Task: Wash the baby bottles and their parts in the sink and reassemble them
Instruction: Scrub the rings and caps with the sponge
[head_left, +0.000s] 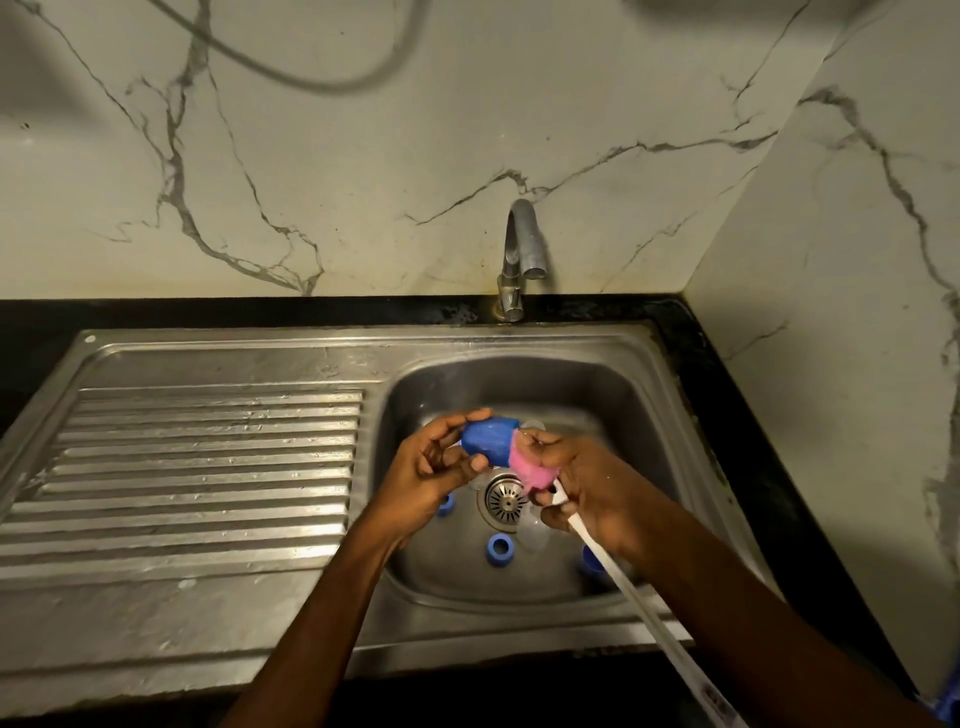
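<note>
Holding a blue cap (485, 441) over the sink (597, 384): left hand (441, 467) is curling thumb and fingers round it. Right hand (587, 483) is gripping a brush (530, 462) right at its pink sponge head, and the head is pressing against the cap's open end. The white handle (639, 587) is running back along the right forearm and getting cut off at the bottom edge.

Both hands are hanging above the drain strainer (504, 497) and blocking part of the basin floor. One blue ring (500, 548) is lying in the open just below the drain. A second blue ring (445, 504) is peeking out under the left hand. A third blue piece (589, 564) is showing beside the handle, mostly hidden. Clear parts (535, 535) are lying near the drain, too faint to identify.

The faucet (522, 249) is standing behind the basin, no water visibly running. The ribbed drainboard (208, 457) is sitting to the left, wet in spots. The black counter (727, 415) is framing the sink, with marble wall (363, 182) behind and to the right. A grey hose (291, 73) is looping across the wall at the top, both ends out of frame.
</note>
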